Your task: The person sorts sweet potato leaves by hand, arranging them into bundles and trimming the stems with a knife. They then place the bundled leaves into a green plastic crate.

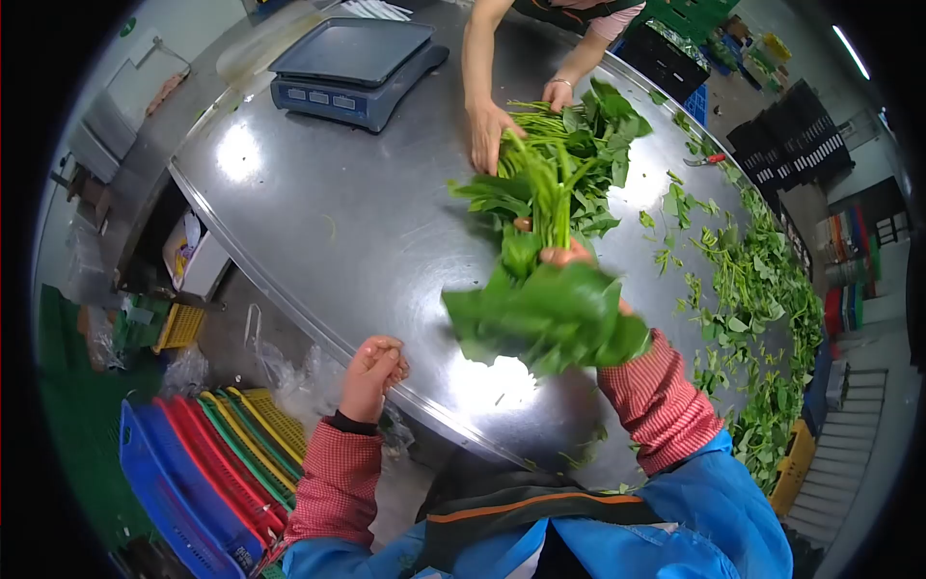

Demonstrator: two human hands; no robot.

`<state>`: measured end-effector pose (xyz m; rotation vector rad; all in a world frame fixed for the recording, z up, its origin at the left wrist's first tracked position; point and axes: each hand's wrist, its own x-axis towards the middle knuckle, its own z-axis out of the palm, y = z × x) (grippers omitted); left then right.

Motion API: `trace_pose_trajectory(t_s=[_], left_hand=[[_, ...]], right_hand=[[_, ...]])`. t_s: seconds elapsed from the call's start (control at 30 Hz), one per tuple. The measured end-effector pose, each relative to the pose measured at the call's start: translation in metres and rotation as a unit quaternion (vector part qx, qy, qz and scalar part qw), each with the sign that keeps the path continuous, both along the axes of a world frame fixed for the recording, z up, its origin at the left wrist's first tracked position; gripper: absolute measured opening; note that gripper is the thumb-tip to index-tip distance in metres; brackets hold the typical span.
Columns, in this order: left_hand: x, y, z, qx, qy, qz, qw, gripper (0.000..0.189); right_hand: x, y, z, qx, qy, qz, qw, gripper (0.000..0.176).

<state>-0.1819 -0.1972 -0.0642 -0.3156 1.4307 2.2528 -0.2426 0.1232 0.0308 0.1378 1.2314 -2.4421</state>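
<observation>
My right hand grips a bunch of leafy greens by its stems over the steel table. The bunch's broad leaves hang toward me, blurred, and cover much of that hand; its stems point away. At the table's near edge, my left hand is raised with its fingers curled in, and I see nothing in it. Just beyond the bunch lies a pile of greens with long stems. Across the table a person's two hands rest on that pile.
A digital scale stands at the far left of the steel table. Loose leaves and stems cover the right side, with red-handled shears near them. Stacked colored crates stand on the floor at lower left.
</observation>
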Motion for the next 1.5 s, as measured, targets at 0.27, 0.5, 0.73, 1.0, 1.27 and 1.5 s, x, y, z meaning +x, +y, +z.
trace_pose_trajectory(t_s=[0.27, 0.5, 0.73, 1.0, 1.27, 1.5], left_hand=[[0.010, 0.018, -0.019, 0.028, -0.026, -0.013, 0.999, 0.009], [0.006, 0.020, -0.017, 0.021, -0.055, 0.008, 0.998, 0.010], [0.009, 0.019, -0.025, 0.032, -0.030, 0.002, 0.999, 0.012], [0.009, 0.021, -0.028, 0.053, -0.009, 0.008, 0.999, 0.013], [0.018, 0.030, -0.032, -0.085, 0.071, -0.003, 0.994, 0.015], [0.042, 0.065, -0.031, -0.394, 0.283, 0.000, 0.874, 0.010]], right_hand=[[0.003, 0.009, -0.030, -0.290, -0.059, -0.066, 0.953, 0.032], [0.029, 0.005, -0.033, -0.255, -0.094, -0.170, 0.947, 0.043], [0.049, 0.029, -0.105, -0.019, 0.032, -0.098, 0.994, 0.041], [0.042, 0.022, -0.120, 0.451, 0.267, -0.033, 0.851, 0.036], [-0.003, 0.039, -0.047, 0.229, 0.110, -0.208, 0.945, 0.034], [-0.088, 0.044, 0.018, 0.771, 0.273, -0.111, 0.564, 0.043]])
